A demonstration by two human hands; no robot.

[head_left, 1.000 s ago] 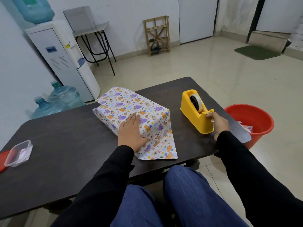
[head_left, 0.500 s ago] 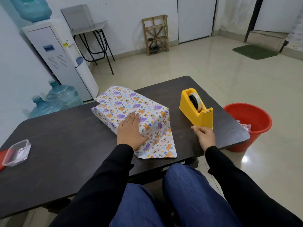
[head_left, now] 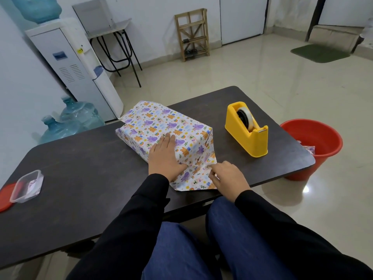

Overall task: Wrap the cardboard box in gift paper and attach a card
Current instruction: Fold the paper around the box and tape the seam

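Tabletop [head_left: 80, 168]: dark.
Wrapped box [head_left: 161, 122]: centre, towards the near edge; near end flap [head_left: 193, 178] lies flat and unsealed.
Tape dispenser [head_left: 246, 128]: right edge; right hand was at its cutter a second ago.
Left hand [head_left: 165, 156]: spread, pressing the box top, unmoved.
Right hand [head_left: 228, 176]: has crossed to the flap, pinching what looks like a tape strip [head_left: 190, 164]. Sealing appears next; no card is visible.

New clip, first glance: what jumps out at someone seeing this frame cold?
A box wrapped in bright cartoon-print paper sits on the dark table, the left hand flat on top. At its near flap the right hand pinches what looks like a strip of tape. Right of it stand a yellow tape dispenser and, on the floor, a red bucket.
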